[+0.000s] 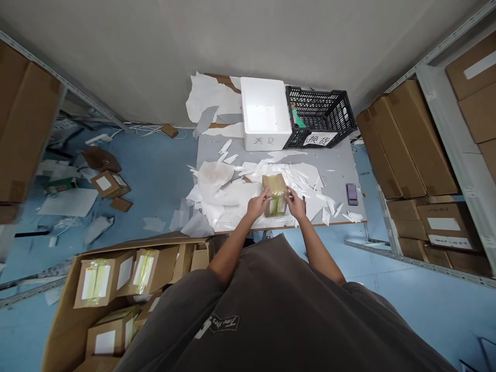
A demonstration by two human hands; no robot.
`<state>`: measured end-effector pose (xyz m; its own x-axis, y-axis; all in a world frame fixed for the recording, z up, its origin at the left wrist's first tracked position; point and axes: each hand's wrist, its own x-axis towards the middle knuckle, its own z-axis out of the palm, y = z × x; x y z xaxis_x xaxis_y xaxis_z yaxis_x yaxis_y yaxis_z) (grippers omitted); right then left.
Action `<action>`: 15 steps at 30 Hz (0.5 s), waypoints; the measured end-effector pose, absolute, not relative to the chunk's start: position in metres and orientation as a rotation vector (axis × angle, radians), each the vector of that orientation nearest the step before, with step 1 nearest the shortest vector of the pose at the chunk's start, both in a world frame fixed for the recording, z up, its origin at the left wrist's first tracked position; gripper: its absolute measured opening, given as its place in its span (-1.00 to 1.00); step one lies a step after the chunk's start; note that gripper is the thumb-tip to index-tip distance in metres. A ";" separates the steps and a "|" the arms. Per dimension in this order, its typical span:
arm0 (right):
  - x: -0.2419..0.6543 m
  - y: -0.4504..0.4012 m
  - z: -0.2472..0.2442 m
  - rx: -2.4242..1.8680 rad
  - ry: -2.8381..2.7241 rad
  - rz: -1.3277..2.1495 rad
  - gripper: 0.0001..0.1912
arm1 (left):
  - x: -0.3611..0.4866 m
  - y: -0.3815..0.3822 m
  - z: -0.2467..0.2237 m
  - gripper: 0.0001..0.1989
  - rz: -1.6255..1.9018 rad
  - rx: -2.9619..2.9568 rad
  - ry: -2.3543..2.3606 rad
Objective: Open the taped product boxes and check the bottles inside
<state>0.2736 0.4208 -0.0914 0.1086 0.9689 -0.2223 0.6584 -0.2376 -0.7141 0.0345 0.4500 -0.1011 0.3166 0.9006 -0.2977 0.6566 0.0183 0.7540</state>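
Note:
A small cardboard box (276, 185) with yellowish clear tape stands on the paper-strewn table close to its front edge. My left hand (257, 205) grips the box's left side, fingers closed against it. On the opposite side my right hand (296, 204) presses its fingers to the box's right edge. A thin dark object (304, 203) shows beside my right hand; its kind is too small to make out. Torn white paper scraps (217, 183) lie around and behind the box.
At the table's back stand a white foam box (267, 139) and a black plastic crate (321, 124). A purple phone-like object (352, 194) lies on the right. A large carton (64, 310) of taped boxes is at lower left. Shelves with cartons (420, 139) stand right.

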 end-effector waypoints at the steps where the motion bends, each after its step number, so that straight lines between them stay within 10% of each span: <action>1: 0.276 0.432 -0.091 -1.959 -1.569 0.925 -0.26 | 0.035 0.456 -0.102 -0.33 0.374 1.693 1.432; 15: 0.271 0.376 -0.151 -1.914 -1.685 1.104 -0.03 | 0.036 0.411 -0.157 -0.04 0.305 1.589 1.188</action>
<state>0.2706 0.3764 -0.1512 -0.0166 0.9491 -0.3145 0.6673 -0.2237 -0.7104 0.0358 0.4105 -0.1569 0.4687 0.8045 -0.3648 0.5288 0.0752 0.8454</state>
